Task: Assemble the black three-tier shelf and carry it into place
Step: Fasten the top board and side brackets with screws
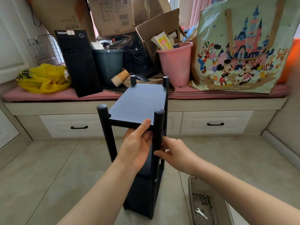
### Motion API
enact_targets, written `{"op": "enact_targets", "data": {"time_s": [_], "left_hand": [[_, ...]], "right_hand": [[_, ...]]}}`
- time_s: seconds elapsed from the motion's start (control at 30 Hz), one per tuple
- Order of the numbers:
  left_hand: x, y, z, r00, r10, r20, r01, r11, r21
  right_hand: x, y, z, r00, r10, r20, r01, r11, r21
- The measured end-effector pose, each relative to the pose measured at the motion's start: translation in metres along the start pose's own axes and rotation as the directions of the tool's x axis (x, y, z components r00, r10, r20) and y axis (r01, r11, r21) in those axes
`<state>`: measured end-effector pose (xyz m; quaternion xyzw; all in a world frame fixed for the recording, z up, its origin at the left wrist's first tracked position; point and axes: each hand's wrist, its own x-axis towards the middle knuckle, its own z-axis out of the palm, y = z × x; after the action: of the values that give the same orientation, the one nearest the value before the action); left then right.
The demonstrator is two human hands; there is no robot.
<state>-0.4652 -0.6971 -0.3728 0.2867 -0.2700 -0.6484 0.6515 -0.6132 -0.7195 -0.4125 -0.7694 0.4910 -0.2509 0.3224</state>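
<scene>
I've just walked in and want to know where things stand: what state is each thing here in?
black shelf, upright on the floor, three boards in place.
left hand, grips the shelf's near top edge.
right hand, holds the near right post.
paper cups, stacked, lying on their side.
pink bucket, upright, stuffed with packaging.
drawers, closed.
wrench, lying loose in the tray.

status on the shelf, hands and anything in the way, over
Left hand pinches black shelf top board edge. Right hand grips its near right post. Shelf upright on floor. Window bench close behind; tool tray on floor, right.
</scene>
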Motion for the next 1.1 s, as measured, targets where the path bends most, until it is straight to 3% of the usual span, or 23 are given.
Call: {"op": "enact_targets", "data": {"time_s": [0.27,0.57,0.77,0.93,1.1], "left_hand": [[-0.002,0.001,-0.001,1.000,-0.019,-0.013,0.018,0.999,-0.039],[0.000,-0.002,-0.005,0.998,-0.056,0.022,0.057,0.998,-0.026],[-0.001,0.003,-0.016,0.997,-0.060,0.043,0.061,0.998,-0.016],[0.002,0.001,-0.018,0.995,-0.054,0.082,0.054,0.999,0.002],[0.004,0.000,-0.019,0.992,-0.060,0.115,0.060,0.998,-0.003]], "right_hand": [[-0.003,0.002,-0.003,1.000,0.003,0.020,-0.004,0.999,0.046],[-0.023,0.042,-0.024,0.979,0.181,0.094,-0.192,0.974,0.119],[-0.016,0.103,-0.017,0.874,0.457,0.166,-0.484,0.853,0.196],[-0.023,0.170,0.027,0.716,0.675,0.176,-0.687,0.726,0.008],[-0.051,0.218,0.083,0.621,0.770,0.149,-0.746,0.638,-0.191]]}}
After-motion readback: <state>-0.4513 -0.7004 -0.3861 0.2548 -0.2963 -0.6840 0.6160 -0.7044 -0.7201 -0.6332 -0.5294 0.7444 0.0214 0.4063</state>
